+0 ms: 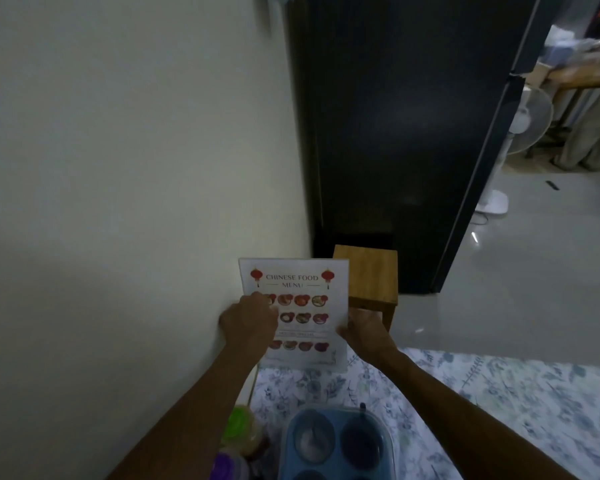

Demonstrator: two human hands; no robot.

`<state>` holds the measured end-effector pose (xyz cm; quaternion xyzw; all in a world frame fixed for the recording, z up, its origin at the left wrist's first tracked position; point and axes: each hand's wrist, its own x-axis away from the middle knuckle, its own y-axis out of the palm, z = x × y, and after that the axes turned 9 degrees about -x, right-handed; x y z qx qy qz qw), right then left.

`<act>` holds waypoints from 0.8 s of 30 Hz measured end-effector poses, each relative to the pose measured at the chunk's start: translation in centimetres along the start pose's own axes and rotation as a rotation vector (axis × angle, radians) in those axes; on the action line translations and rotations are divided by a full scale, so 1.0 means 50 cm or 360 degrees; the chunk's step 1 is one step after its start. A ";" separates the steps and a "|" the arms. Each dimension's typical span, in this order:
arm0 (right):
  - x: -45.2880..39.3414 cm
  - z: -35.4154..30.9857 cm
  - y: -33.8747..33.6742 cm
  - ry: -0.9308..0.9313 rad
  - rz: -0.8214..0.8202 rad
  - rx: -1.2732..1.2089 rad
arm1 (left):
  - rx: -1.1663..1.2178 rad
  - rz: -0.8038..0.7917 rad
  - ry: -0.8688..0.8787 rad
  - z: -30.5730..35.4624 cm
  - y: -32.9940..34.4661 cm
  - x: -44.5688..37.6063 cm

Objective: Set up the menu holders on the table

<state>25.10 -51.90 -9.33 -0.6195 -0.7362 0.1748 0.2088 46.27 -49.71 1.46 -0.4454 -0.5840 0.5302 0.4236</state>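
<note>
Both hands hold one menu holder upright at the far end of the table, close to the wall. The left hand lies across the front face at its left edge, fingers curled over the printed sheet; the right hand grips the right edge low down, thumb in front, remaining fingers hidden behind. The base appears at or just above the flowered tablecloth; contact cannot be confirmed. A wooden stool stands beyond the table end, and a blue tray with round wells sits near the camera, with plastic jars beside it. Judgement: this is the placing step. To do it well, lower the base flat onto the cloth, square the face to the seats, keep it clear of the table edge, then ease both hands off together so the holder does not tip. Risk: soft cloth may let it rock.
</note>
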 end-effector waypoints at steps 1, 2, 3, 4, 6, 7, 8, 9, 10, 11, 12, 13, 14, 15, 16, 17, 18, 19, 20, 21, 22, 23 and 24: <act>0.000 0.001 0.000 0.0005 -0.0012 0.0032 | -0.0025 0.0017 0.0003 0.001 -0.001 0.001; -0.001 0.004 0.001 0.0017 -0.0030 0.0074 | -0.0045 0.0032 0.0010 0.002 -0.002 0.003; -0.002 0.006 0.001 0.0029 -0.0049 0.0122 | -0.0070 0.0052 0.0023 0.004 -0.002 0.004; -0.003 0.008 0.001 0.0038 -0.0060 0.0178 | -0.0087 0.0071 0.0038 0.005 -0.001 0.005; -0.004 0.016 0.002 0.0066 -0.0068 0.0242 | -0.0096 0.0099 0.0064 0.007 -0.002 0.010; -0.005 0.023 0.004 0.0085 -0.0080 0.0262 | -0.0086 0.0104 0.0074 0.009 -0.003 0.012; -0.006 0.037 0.007 0.0103 -0.0101 0.0269 | -0.0069 0.0103 0.0083 0.012 -0.006 0.016; 0.001 0.041 0.006 0.0097 -0.0106 0.0270 | -0.0049 0.0094 0.0091 0.015 -0.009 0.021; 0.016 0.034 0.001 0.0090 -0.0100 0.0274 | -0.0038 0.0083 0.0088 0.020 -0.015 0.029; 0.031 0.032 -0.003 0.0086 -0.0083 0.0255 | -0.0010 0.0064 0.0083 0.023 -0.019 0.035; 0.050 0.028 -0.009 0.0103 -0.0072 0.0229 | 0.0005 0.0060 0.0085 0.026 -0.020 0.040; 0.067 0.027 -0.016 0.0134 -0.0061 0.0210 | 0.0014 0.0055 0.0086 0.029 -0.022 0.047; 0.086 0.027 -0.027 0.0163 -0.0056 0.0208 | 0.0010 0.0065 0.0093 0.033 -0.026 0.056; 0.101 0.034 -0.039 0.0174 -0.0055 0.0227 | 0.0004 0.0075 0.0102 0.039 -0.031 0.067; 0.121 0.035 -0.059 0.0181 -0.0069 0.0243 | -0.0005 0.0085 0.0122 0.049 -0.038 0.078; 0.139 0.036 -0.081 0.0168 -0.0062 0.0277 | -0.0004 0.0089 0.0145 0.062 -0.048 0.092; 0.159 0.033 -0.108 0.0149 -0.0059 0.0290 | -0.0003 0.0101 0.0165 0.077 -0.061 0.110; 0.178 0.034 -0.136 0.0133 -0.0037 0.0316 | 0.0009 0.0118 0.0179 0.096 -0.071 0.128; 0.199 0.032 -0.168 0.0173 -0.0028 0.0314 | 0.0031 0.0131 0.0193 0.117 -0.081 0.151; 0.215 0.040 -0.199 0.0176 0.0004 0.0341 | 0.0062 0.0160 0.0202 0.141 -0.092 0.176; 0.233 0.044 -0.233 0.0163 0.0026 0.0359 | 0.0089 0.0201 0.0218 0.168 -0.105 0.201; 0.256 0.041 -0.267 0.0113 0.0065 0.0390 | 0.0134 0.0223 0.0234 0.195 -0.120 0.226; 0.282 0.033 -0.299 0.0082 0.0113 0.0370 | 0.0158 0.0211 0.0255 0.221 -0.129 0.247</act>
